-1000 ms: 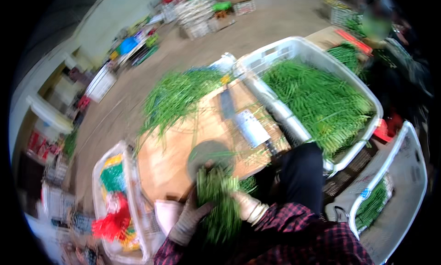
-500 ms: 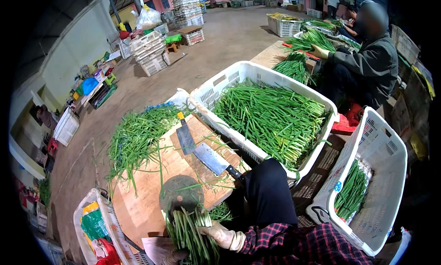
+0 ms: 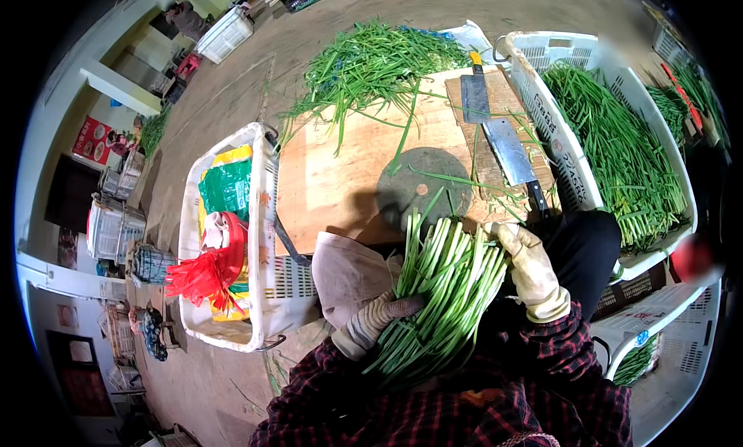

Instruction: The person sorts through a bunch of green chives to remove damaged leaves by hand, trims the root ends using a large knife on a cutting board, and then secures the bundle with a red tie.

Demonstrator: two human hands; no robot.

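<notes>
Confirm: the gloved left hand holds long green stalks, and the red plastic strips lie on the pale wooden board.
Not on the board: the head view shows red plastic strips in the white plastic crate left of it. The left hand does hold long green stalks.

Looks like a vegetable-sorting workshop, judging by the bare floor (image 3: 232, 102), greens (image 3: 619, 160) heaped in a white crate (image 3: 567, 167) at right, and knives (image 3: 508, 151) on the low wooden desk (image 3: 340, 172).

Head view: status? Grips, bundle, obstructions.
Left grip holds green stalk bundle. Right grip at its upper right edge, closure unclear. Nothing seen blocking; black-handled cleaver lies beyond, apart from both.
</notes>
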